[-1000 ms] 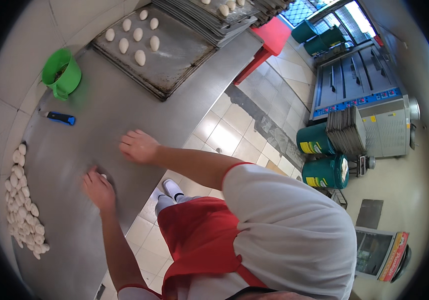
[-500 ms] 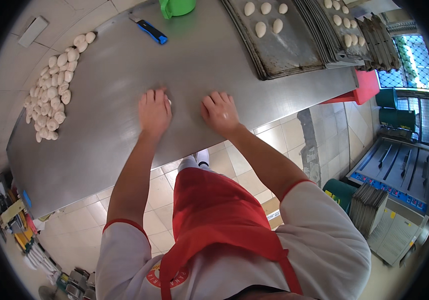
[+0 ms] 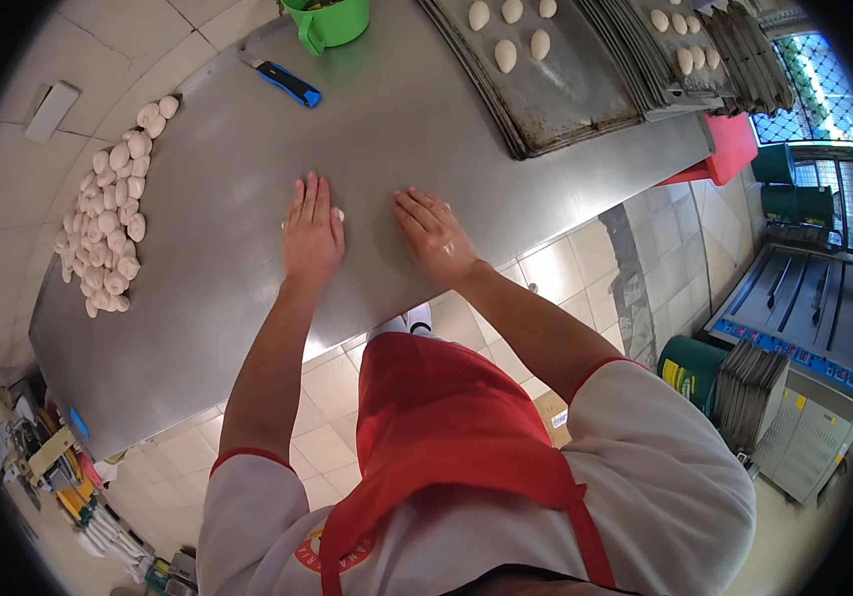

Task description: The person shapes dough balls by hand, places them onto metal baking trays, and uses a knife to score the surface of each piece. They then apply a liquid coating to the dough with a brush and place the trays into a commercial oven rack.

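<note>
My left hand lies palm down on the steel table, its fingers stretched out. A bit of pale dough shows at the edge of this hand, by the thumb; the rest is hidden under the palm. My right hand is also flat and palm down, fingers straight and angled inward. Whether dough lies beneath it is hard to make out. Off to the left, a heap of small pale dough balls rests along the table's far left edge, apart from both hands.
A blue and black utility knife and a green plastic jug lie beyond my hands. Stacked baking trays at the far right hold dough pieces. A red object stands past the table's right end.
The fingers of both hands have gone from curled to stretched out flat. The view has shifted slightly, while the dough heap, knife and trays keep their places on the table.
</note>
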Available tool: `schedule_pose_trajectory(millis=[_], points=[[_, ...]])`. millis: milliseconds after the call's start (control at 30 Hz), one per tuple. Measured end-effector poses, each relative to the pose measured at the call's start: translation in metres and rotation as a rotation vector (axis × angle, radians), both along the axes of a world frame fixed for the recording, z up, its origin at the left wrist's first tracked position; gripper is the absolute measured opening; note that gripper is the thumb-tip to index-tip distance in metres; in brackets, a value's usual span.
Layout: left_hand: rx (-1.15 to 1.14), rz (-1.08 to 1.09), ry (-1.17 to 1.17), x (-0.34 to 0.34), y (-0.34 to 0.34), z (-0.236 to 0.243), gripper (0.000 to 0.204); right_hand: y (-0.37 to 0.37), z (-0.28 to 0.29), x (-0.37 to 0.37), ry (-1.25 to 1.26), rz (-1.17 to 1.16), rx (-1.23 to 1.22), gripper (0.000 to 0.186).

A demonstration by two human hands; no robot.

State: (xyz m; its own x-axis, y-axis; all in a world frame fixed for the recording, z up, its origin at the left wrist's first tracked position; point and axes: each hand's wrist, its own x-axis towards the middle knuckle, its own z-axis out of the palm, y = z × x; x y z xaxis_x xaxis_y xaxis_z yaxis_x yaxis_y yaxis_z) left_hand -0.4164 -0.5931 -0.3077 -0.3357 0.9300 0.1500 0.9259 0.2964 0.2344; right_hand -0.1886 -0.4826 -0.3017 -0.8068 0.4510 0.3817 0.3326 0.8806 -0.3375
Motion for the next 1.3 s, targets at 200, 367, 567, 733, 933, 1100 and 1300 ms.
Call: schedule_pose_trajectory(millis=[200, 367, 567, 733, 933, 1100, 1300], points=[[0.151, -0.001, 0.038, -0.047, 0.089, 0.017, 0.055, 0.055, 0.018, -0.094, 0.148, -0.054, -0.018, 0.033], [0.02, -0.032, 0.02, -0.025, 0.045, 0.013, 0.055, 0.037, 0.001, -0.061, 0.095, 0.036, -0.148, 0.029], [-0.155, -0.162, -0.329, -0.047, 0.007, 0.07, 0.055, 0.056, 0.053, -0.028, -0.195, 0.117, -0.23, 0.041], [0.069, 0.177, -1.131, -0.04, 0.014, 0.067, 0.046, 0.102, 0.091, -0.008, -0.077, -0.032, -0.653, 0.046], [0.267, 0.213, -1.983, 0.049, 0.111, 0.121, 0.046, 0.25, 0.239, 0.05, 0.971, -0.394, -0.553, 0.058], [0.23, 0.158, -2.064, 0.123, 0.237, 0.132, 0.042, 0.409, 0.124, 0.104, 0.381, -0.794, -0.251, 0.052], [0.215, 0.376, -2.041, 0.16, 0.31, 0.116, 0.039, 0.295, 0.104, 0.108, 0.42, -0.454, -0.884, 0.049]])
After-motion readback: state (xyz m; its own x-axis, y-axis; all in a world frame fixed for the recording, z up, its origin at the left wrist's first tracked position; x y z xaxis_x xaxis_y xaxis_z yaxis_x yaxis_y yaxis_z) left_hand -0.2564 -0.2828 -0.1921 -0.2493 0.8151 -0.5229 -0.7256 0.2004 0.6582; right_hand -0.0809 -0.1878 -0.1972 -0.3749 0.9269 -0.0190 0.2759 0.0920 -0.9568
